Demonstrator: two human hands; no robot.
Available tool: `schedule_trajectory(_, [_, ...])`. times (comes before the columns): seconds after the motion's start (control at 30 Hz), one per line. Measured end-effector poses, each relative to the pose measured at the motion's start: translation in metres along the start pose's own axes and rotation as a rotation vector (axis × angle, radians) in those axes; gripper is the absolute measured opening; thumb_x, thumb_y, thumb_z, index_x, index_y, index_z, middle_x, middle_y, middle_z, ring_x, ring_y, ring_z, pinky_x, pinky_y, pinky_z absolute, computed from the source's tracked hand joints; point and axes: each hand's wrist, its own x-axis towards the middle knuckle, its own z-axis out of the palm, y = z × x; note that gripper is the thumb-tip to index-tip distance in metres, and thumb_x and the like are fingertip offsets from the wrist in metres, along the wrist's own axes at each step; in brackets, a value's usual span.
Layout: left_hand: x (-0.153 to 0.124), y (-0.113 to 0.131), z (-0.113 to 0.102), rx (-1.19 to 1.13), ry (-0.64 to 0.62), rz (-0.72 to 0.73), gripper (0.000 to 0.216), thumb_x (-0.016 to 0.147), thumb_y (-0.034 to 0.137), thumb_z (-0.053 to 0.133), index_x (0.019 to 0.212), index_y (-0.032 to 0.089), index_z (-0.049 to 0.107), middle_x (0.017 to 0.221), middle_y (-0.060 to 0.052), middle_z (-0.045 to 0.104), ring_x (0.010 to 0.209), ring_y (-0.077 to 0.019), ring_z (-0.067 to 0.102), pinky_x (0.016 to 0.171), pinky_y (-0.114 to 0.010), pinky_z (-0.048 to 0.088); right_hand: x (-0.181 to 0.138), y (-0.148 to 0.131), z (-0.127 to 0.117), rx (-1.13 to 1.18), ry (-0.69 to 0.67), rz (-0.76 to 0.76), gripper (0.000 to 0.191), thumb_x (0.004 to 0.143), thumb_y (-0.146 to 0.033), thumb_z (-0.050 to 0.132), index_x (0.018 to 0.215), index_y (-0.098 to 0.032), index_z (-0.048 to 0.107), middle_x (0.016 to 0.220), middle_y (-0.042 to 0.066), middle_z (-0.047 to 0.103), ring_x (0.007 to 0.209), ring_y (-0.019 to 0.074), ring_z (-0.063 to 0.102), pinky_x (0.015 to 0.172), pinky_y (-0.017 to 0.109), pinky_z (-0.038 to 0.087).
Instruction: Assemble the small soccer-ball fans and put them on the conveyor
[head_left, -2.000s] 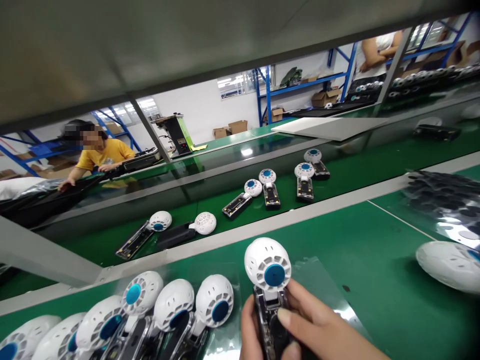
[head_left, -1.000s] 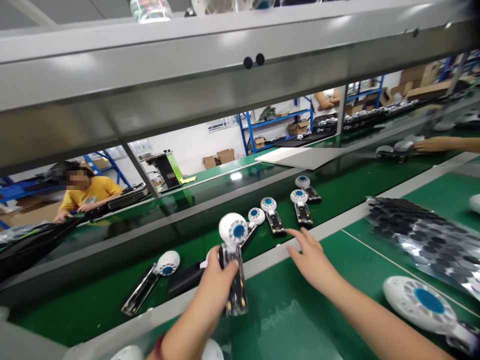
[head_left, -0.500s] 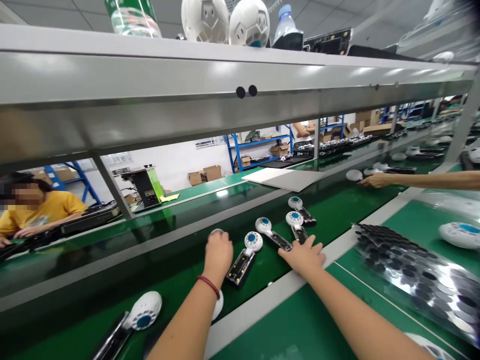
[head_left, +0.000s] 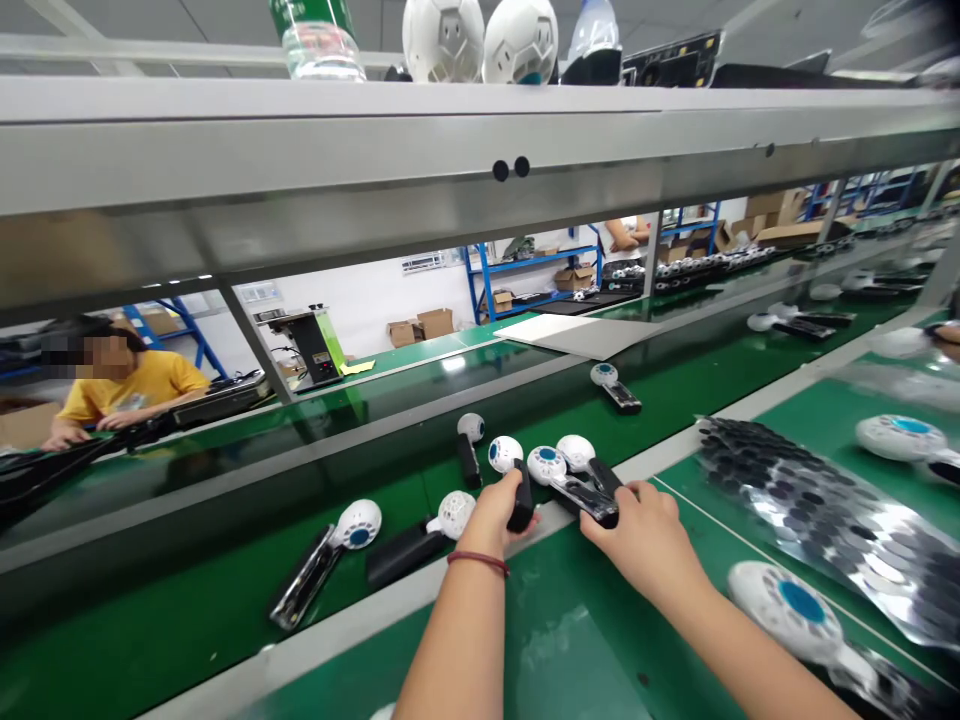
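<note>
My left hand (head_left: 496,515) is closed around the black handle (head_left: 520,500) of a device whose white round head (head_left: 506,455) carries a blue disc. Beside it, my right hand (head_left: 646,535) grips two similar devices together: one with its head (head_left: 546,466) and blue disc facing up, the other with a plainer white head (head_left: 575,452) behind it. Both hands are over the near metal edge of the green conveyor belt. Just left of my left hand, another device (head_left: 455,515) lies on the belt with its black shell up. A further one (head_left: 470,430) rests beyond it.
More devices (head_left: 358,525) (head_left: 604,375) lie along the belt. On the green bench at right are a plastic sheet of dark round stickers (head_left: 817,520) and two devices (head_left: 799,605). A metal shelf (head_left: 375,165) spans overhead. Someone in yellow (head_left: 142,385) sits across the line.
My left hand has come nearer and right, now holding a device. The right hand has closed on two devices and drawn them to the belt edge. A co-worker's arm has pulled back at right.
</note>
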Motion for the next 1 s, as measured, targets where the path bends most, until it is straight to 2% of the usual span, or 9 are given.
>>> schedule_trajectory(0.1, [-0.035,-0.03,0.003,-0.217,0.055,0.02,0.033,0.086,0.041,0.043,0.102,0.014,0.052,0.087,-0.003,0.059,0.064,-0.0106,0.056,0.056,-0.027,0.048,-0.017,0.012,0.007,0.013,0.022,-0.038,0.037,0.076,-0.039,0.051,0.092,-0.006,0.06,0.121,0.023,0.045,0.105,0.0376,0.045,0.079,0.041,0.043])
schedule_trajectory(0.23, [-0.084,-0.075,-0.001,-0.387,0.076,0.052,0.028,0.08,0.04,0.052,0.091,0.014,0.054,0.063,0.002,0.055,0.053,-0.0087,0.052,0.049,-0.02,0.043,-0.029,0.026,0.015,0.045,0.038,-0.06,0.034,0.075,-0.035,0.05,0.09,-0.005,0.059,0.12,0.023,0.044,0.092,0.0315,0.056,0.078,0.037,0.045])
schedule_trajectory(0.4, [-0.126,-0.104,-0.007,-0.503,0.091,-0.02,0.021,0.08,0.037,0.052,0.082,0.017,0.052,0.052,0.001,0.056,0.054,-0.0148,0.058,0.06,-0.032,0.052,-0.044,0.028,0.012,0.055,0.087,-0.041,0.032,0.075,-0.033,0.052,0.091,-0.007,0.059,0.112,0.024,0.049,0.097,0.0379,0.052,0.074,0.045,0.045])
schedule_trajectory(0.47, [-0.129,-0.108,-0.008,-0.589,0.091,-0.058,0.022,0.083,0.04,0.047,0.088,0.019,0.049,0.059,-0.001,0.06,0.065,-0.0189,0.063,0.061,-0.036,0.054,-0.049,0.022,0.007,0.057,0.135,-0.036,0.041,0.077,-0.035,0.051,0.105,-0.005,0.054,0.125,0.027,0.038,0.111,0.0436,0.039,0.081,0.053,0.04])
schedule_trajectory(0.53, [-0.125,-0.113,-0.01,-0.66,0.061,-0.009,0.023,0.081,0.033,0.053,0.098,0.02,0.046,0.07,-0.003,0.064,0.078,-0.0211,0.064,0.062,-0.036,0.054,-0.055,0.017,0.0,0.075,0.154,-0.094,0.046,0.08,-0.037,0.047,0.116,-0.009,0.048,0.133,0.023,0.03,0.12,0.0401,0.029,0.089,0.053,0.035])
schedule_trajectory(0.7, [-0.108,-0.13,-0.015,-0.671,-0.005,0.115,0.053,0.061,0.031,0.075,0.1,0.011,0.046,0.073,-0.009,0.068,0.072,-0.0192,0.066,0.069,-0.027,0.053,-0.07,0.013,-0.002,0.124,0.073,-0.312,0.036,0.081,-0.034,0.045,0.114,-0.022,0.053,0.134,0.011,0.036,0.126,0.0308,0.024,0.094,0.048,0.034])
schedule_trajectory(0.87, [-0.114,-0.13,-0.013,-0.675,0.031,0.123,0.068,0.055,0.034,0.078,0.106,0.024,0.035,0.093,-0.006,0.064,0.081,-0.025,0.066,0.064,-0.034,0.054,-0.088,0.017,-0.004,0.181,-0.017,-0.393,0.031,0.084,-0.031,0.04,0.108,-0.019,0.055,0.127,0.013,0.044,0.12,0.0291,0.035,0.094,0.047,0.036])
schedule_trajectory(0.93, [-0.119,-0.128,-0.012,-0.626,0.005,0.173,0.057,0.064,0.039,0.07,0.106,0.024,0.035,0.097,-0.007,0.063,0.07,-0.0201,0.066,0.056,-0.028,0.052,-0.105,0.019,-0.015,0.269,-0.141,-0.435,0.024,0.082,-0.029,0.043,0.099,-0.021,0.058,0.116,0.011,0.052,0.112,0.0268,0.043,0.092,0.042,0.04])
schedule_trajectory(1.0, [-0.121,-0.128,-0.012,-0.587,-0.03,0.19,0.044,0.074,0.045,0.058,0.105,0.023,0.036,0.091,-0.006,0.063,0.062,-0.0164,0.064,0.051,-0.024,0.049,-0.127,0.024,-0.032,0.395,-0.386,-0.454,0.013,0.077,-0.023,0.05,0.084,-0.024,0.061,0.096,0.006,0.06,0.094,0.0238,0.055,0.081,0.035,0.047])
